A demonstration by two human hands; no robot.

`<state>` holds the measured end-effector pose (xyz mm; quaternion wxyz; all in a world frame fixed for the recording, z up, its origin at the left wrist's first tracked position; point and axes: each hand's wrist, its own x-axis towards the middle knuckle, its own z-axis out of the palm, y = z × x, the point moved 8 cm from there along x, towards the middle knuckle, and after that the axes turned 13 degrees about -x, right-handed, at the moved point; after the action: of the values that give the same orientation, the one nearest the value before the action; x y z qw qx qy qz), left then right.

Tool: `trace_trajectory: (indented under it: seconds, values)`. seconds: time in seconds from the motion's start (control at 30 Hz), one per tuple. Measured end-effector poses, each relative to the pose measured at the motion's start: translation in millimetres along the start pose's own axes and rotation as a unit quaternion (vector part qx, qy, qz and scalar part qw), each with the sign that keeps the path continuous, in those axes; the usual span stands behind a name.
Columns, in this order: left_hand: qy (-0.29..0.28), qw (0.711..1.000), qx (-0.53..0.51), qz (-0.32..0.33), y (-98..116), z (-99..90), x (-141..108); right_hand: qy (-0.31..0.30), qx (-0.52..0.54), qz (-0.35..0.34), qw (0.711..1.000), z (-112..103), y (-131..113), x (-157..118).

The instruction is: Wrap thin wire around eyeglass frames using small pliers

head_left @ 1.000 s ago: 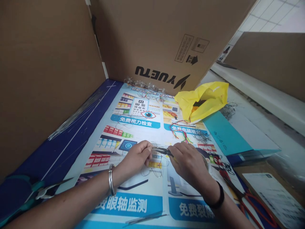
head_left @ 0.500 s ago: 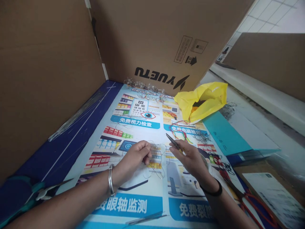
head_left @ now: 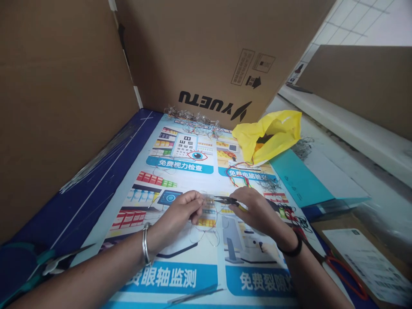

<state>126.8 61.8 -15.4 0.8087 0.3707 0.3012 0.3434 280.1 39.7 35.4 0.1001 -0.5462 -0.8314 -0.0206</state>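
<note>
Thin bent wire (head_left: 206, 231) comes out of the pinched fingers of my left hand (head_left: 188, 209) in looping strands over the printed poster. My right hand (head_left: 254, 206) is closed around a pair of needle-nose pliers (head_left: 227, 200). Their slim dark jaws point left and look slightly parted, with the tips at the wire beside my left fingertips. Whether the jaws touch the wire is hard to make out. Most of the pliers' handles are hidden in my right palm.
Tangled wire pieces (head_left: 189, 118) lie along the cardboard wall (head_left: 209, 51). A yellow bag (head_left: 283, 128) and a teal folder (head_left: 299, 180) are at the right. Red-handled scissors (head_left: 347, 277) lie front right, teal-handled scissors (head_left: 38, 266) front left. Cut wires (head_left: 196, 295) lie near the front.
The pliers have swung from pointing up and left to nearly level, and their tips have come to the wire at my left hand. The left hand keeps its pinch. The view has shifted slightly.
</note>
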Motion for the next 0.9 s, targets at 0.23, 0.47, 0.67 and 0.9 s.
trace_trajectory:
  seconds: [0.23,0.47,0.67,0.9]
  values:
    - [0.002,1.000,-0.006,-0.017,2,4.1,-1,-0.008,-0.013,-0.006,1.000,2,-5,0]
    - [0.009,0.999,0.030,-0.022,0,1.4,0,-0.005,-0.064,-0.013,0.998,-3,-3,-3]
    - [0.026,0.992,0.124,-0.017,0,-5.3,4,0.016,-0.146,-0.046,0.988,-16,-11,-2]
    - [0.043,0.978,0.205,-0.012,4,-8.8,3,0.033,-0.274,-0.077,0.958,-29,-29,-3]
